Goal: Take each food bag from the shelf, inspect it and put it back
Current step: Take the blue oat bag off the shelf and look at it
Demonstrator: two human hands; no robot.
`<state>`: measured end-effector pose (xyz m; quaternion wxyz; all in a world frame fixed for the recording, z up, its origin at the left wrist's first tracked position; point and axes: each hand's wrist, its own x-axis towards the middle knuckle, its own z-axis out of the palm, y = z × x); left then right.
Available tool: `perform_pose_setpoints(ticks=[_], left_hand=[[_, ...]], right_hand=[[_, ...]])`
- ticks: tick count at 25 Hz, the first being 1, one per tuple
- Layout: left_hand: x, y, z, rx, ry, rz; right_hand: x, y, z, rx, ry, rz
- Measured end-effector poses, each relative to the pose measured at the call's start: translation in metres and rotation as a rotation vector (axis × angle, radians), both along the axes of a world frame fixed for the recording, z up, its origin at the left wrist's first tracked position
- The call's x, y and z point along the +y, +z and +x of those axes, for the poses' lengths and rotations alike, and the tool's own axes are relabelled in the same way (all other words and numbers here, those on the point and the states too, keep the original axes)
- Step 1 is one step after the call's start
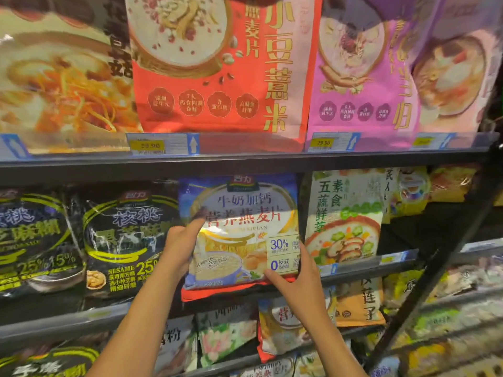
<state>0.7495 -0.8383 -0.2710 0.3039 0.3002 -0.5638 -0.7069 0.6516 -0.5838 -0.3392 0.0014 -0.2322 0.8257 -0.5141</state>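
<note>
A blue and white oatmeal bag (239,229) with red lettering stands upright on the middle shelf, in front of a red bag whose bottom edge shows beneath it. My left hand (181,243) holds the bag's left edge, its forefinger stretched up across the front. My right hand (298,276) grips the lower right corner, thumb on the front and fingers behind the edge. Both forearms reach up from the bottom of the view.
Black sesame-walnut bags (122,248) stand to the left, and a vegetable cereal bag (343,216) stands to the right. The top shelf carries a red bag (217,66) and a pink bag (362,77). A dark shelf rail (245,161) with price tags runs above. More bags fill the lower shelves.
</note>
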Motion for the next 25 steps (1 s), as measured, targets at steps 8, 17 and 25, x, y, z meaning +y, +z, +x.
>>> perform_pose_setpoints(ticks=[8, 17, 25], left_hand=[[-0.01, -0.001, -0.035, 0.043, 0.125, -0.152], [0.013, -0.018, -0.014, -0.313, 0.102, -0.462], [0.024, -0.019, 0.019, -0.628, -0.082, -0.673]], right_hand=[[-0.027, -0.01, -0.029, -0.02, -0.073, 0.014], [-0.014, -0.019, -0.033, 0.095, -0.219, 0.275], [-0.016, -0.03, -0.017, 0.049, -0.315, 0.139]])
